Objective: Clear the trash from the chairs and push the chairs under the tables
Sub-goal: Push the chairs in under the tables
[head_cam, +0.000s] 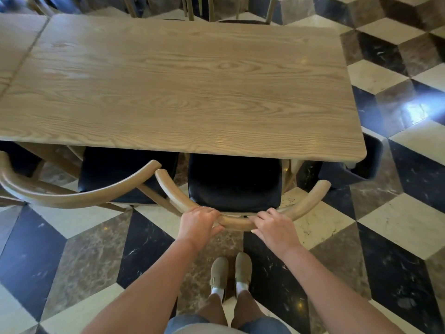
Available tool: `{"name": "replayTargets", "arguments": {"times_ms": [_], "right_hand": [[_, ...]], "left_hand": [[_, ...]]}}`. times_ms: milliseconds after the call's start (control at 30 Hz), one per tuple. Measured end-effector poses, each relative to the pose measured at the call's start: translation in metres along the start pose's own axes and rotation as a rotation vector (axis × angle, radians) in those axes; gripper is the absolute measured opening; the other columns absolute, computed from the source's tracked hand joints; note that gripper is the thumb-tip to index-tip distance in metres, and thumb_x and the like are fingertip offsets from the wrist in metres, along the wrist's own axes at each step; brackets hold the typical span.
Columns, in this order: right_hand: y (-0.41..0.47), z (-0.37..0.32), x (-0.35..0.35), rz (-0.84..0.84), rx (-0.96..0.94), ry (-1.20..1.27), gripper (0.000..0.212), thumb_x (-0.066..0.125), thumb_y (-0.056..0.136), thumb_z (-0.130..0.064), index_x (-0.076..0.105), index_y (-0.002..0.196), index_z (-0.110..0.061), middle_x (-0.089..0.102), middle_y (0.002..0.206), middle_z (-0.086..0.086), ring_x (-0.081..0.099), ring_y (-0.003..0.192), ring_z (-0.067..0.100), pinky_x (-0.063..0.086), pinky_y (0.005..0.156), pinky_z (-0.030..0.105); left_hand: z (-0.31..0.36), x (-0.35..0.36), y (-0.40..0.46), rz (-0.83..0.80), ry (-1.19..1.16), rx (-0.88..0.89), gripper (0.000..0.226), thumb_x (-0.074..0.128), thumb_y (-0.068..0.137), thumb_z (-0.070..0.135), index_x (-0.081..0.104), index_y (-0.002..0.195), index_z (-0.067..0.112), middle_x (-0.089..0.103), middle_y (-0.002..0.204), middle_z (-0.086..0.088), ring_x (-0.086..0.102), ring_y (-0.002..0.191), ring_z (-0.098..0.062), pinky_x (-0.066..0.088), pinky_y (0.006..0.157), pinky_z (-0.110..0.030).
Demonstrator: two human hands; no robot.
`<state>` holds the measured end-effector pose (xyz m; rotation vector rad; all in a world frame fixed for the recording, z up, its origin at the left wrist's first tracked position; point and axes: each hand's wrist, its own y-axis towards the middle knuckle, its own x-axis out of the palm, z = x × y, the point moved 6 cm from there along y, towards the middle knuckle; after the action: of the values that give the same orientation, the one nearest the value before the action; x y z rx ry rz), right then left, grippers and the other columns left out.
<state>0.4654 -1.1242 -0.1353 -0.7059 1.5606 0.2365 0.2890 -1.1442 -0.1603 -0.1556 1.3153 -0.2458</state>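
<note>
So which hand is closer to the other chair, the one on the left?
Left. The left hand grips the curved backrest on the side towards the neighbouring chair; the right hand grips it farther away.

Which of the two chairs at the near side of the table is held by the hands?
The right chair: left hand and right hand both grip its curved back rail. The left chair beside it is untouched.
</note>
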Motion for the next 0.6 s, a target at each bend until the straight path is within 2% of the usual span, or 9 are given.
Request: {"name": "replayTargets", "arguments": {"times_ms": [100,200,333,500,600], "right_hand": [[0.004,0.004,0.002,-0.034,0.051,0.09,0.042,0.058,0.089,-0.038,0.053,0.127,-0.02,0.062,0.118,0.001,0.053,0.109,0.019,0.048,0.09,0.032],[0.003,0.005,-0.004,-0.058,0.096,0.193,0.046,0.059,0.088,-0.037,0.05,0.13,-0.02,0.059,0.122,0.002,0.049,0.114,0.019,0.044,0.095,0.033],[-0.013,0.018,-0.027,0.063,0.17,0.194,0.038,0.056,0.089,-0.036,0.056,0.123,-0.018,0.063,0.115,0.003,0.052,0.109,0.021,0.047,0.091,0.035],[-0.04,0.06,-0.069,0.207,0.308,0.151,0.033,0.054,0.09,-0.034,0.059,0.118,-0.019,0.064,0.111,0.002,0.056,0.106,0.021,0.049,0.088,0.036],[-0.063,0.1,-0.095,0.293,0.386,0.127,0.032,0.053,0.089,-0.032,0.06,0.117,-0.018,0.064,0.11,0.003,0.056,0.104,0.022,0.048,0.085,0.036]], "left_hand": [[0.008,-0.002,0.0,-0.02,0.008,-0.003,0.036,0.06,0.083,0.046,0.061,0.111,0.024,0.065,0.111,0.006,0.058,0.106,-0.017,0.043,0.093,-0.033],[0.017,-0.005,0.002,-0.083,0.009,-0.019,0.04,0.057,0.081,0.048,0.059,0.11,0.021,0.062,0.104,0.003,0.058,0.101,-0.02,0.043,0.089,-0.033],[0.04,-0.02,0.011,-0.054,-0.023,0.016,0.052,0.05,0.081,0.051,0.052,0.123,0.02,0.058,0.122,0.0,0.051,0.115,-0.021,0.04,0.094,-0.037],[0.107,-0.058,0.035,0.08,0.014,0.204,0.043,0.046,0.088,0.05,0.055,0.118,0.02,0.064,0.108,0.0,0.06,0.099,-0.02,0.046,0.08,-0.035],[0.159,-0.08,0.053,0.102,0.06,0.301,0.041,0.045,0.09,0.047,0.057,0.116,0.018,0.064,0.106,-0.002,0.061,0.096,-0.022,0.048,0.077,-0.035]]}}
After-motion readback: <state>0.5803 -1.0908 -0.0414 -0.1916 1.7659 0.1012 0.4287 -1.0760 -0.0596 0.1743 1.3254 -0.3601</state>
